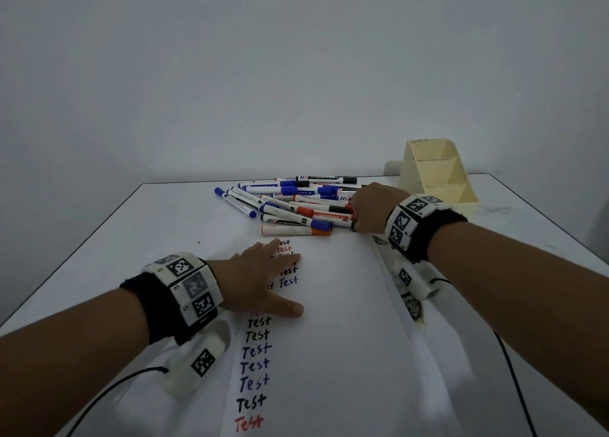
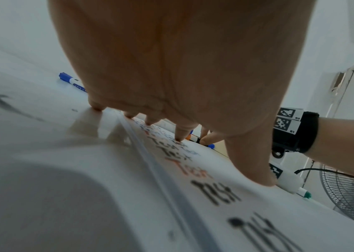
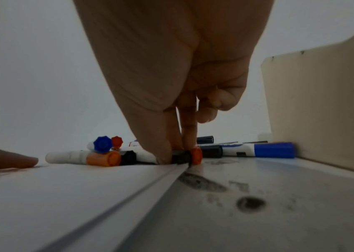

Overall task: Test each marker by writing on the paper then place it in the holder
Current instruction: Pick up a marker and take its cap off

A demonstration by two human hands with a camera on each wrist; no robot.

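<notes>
A white paper (image 1: 346, 304) with a column of "Test" words in black, blue and red lies on the table. My left hand (image 1: 286, 281) rests flat on it with the fingers spread, covering some words; the left wrist view shows its fingertips (image 2: 180, 138) pressing the sheet (image 2: 193, 187). Behind the paper lies a pile of markers (image 1: 290, 202). My right hand (image 1: 356, 220) is at the pile's right end. In the right wrist view its thumb and forefinger (image 3: 176, 158) pinch a black-capped marker (image 3: 181, 157) lying on the table. The cream holder (image 1: 408, 169) stands at the back right, its compartments empty.
An orange-capped marker (image 1: 296, 230) lies nearest the paper's top edge. The holder's wall (image 3: 322, 102) rises just right of my right hand. The white table (image 1: 164, 222) has dark ink smudges (image 3: 249, 202). Black cables trail from both wrists. A fan (image 2: 348, 196) stands beyond the table.
</notes>
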